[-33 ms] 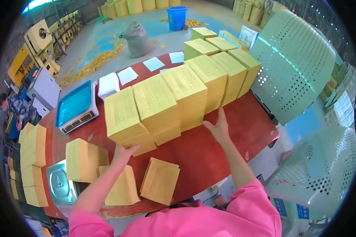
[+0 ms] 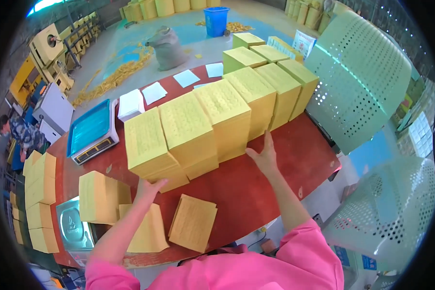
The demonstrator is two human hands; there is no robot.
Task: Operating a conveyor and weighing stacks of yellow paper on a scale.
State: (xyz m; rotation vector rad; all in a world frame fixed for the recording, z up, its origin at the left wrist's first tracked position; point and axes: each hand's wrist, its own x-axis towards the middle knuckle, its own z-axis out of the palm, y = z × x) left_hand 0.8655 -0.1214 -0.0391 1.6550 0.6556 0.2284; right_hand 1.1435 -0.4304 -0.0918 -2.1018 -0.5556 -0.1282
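A long row of tall yellow paper stacks runs diagonally across the red table. My left hand is open, its fingers touching the near face of the leftmost stack. My right hand is open too, flat on the table with fingertips against the base of a middle stack. Two thin yellow sheaf piles lie on the table just in front of me, under my left forearm.
A blue-topped scale and white paper slips sit at the table's left. More yellow stacks stand at the near left. Perforated green chair backs crowd the right. A person sits far left.
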